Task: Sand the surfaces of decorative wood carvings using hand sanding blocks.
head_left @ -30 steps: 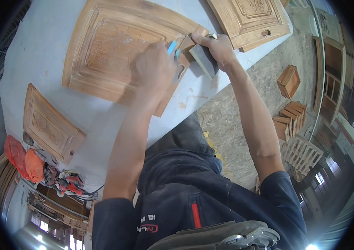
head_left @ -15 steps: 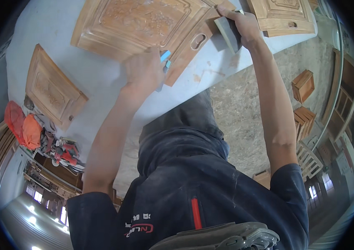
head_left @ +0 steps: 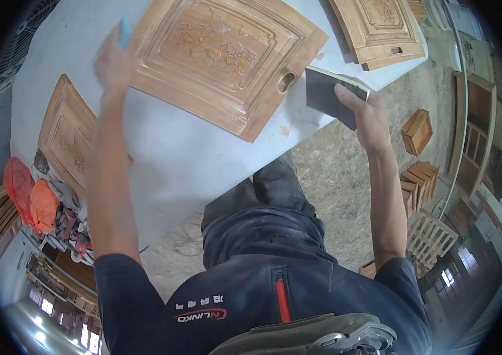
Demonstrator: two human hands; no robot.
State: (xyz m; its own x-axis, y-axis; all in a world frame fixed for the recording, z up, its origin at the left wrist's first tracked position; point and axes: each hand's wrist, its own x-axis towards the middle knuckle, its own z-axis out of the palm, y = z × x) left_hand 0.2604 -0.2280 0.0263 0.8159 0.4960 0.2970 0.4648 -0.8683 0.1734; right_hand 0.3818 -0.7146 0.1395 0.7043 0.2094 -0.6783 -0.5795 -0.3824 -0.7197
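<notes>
A carved door (head_left: pixel 218 56) lies between the left grip (head_left: pixel 112 68), grasping a blue piece (head_left: pixel 124 33), and the right grip (head_left: pixel 372 121), clasping a dark pad (head_left: pixel 326 96).

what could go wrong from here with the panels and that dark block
The dark flat block in the right hand appears partly past the white table's edge; a slip might drop it onto the floor. The upper-right carved panel lies near that edge and could be nudged off.
</notes>
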